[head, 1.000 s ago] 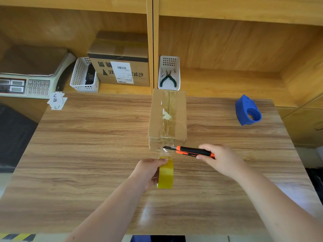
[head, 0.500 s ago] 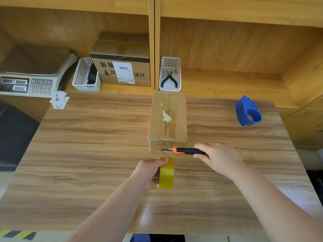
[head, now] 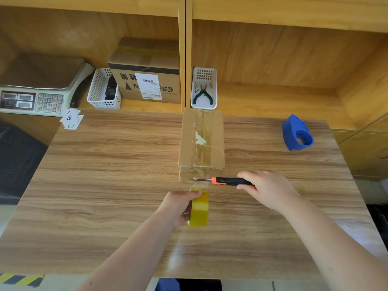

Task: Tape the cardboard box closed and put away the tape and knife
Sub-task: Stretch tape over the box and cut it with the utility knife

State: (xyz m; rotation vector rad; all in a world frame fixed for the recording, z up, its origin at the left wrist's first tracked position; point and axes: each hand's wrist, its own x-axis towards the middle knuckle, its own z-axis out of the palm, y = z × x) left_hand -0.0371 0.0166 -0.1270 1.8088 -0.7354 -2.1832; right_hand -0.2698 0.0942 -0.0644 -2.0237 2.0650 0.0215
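At the near end of the box (head: 201, 141) on the counter (head: 105, 175): cutting step, left hand (head: 180, 206) fingers pinching tape roll (head: 199, 208) taut, right hand (head: 266, 190) fingers wrapped around knife (head: 226, 181), blade at the strip; next, probably slicing cleanly and pressing the end down.

A blue tape dispenser (head: 297, 134) sits at the far right of a wooden table (head: 105, 175). On the shelf behind, a weighing scale (head: 39, 89), two white baskets, pliers (head: 202, 95) and a labelled carton (head: 147, 74).
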